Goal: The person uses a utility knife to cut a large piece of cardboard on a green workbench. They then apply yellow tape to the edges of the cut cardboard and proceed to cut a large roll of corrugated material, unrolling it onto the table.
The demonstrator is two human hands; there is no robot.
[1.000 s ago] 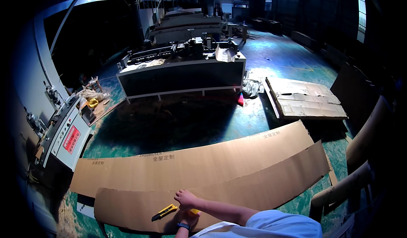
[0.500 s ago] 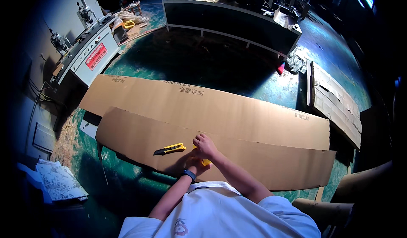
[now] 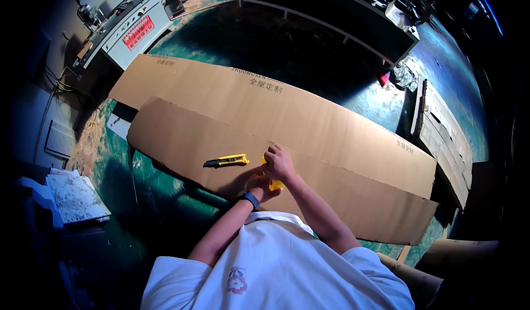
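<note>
Gripping a yellow object (image 3: 276, 185) with both hands: curled closed over its far part with right hand (image 3: 279, 163), partly closed at its near part with left hand (image 3: 260, 187). Cannot tell exact finger placement. Just left of the hands, note utility knife (image 3: 225, 161), unheld. Under and beyond them, see overlapping cardboard (image 3: 342, 196). Judge laying-out done, handling of yellow object unfinished; cannot tell how much remains.

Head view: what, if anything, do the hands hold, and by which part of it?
A yellow object, mostly hidden: the left hand holds its lower part, the right hand apparently its upper part; the exact grip is covered.
</note>
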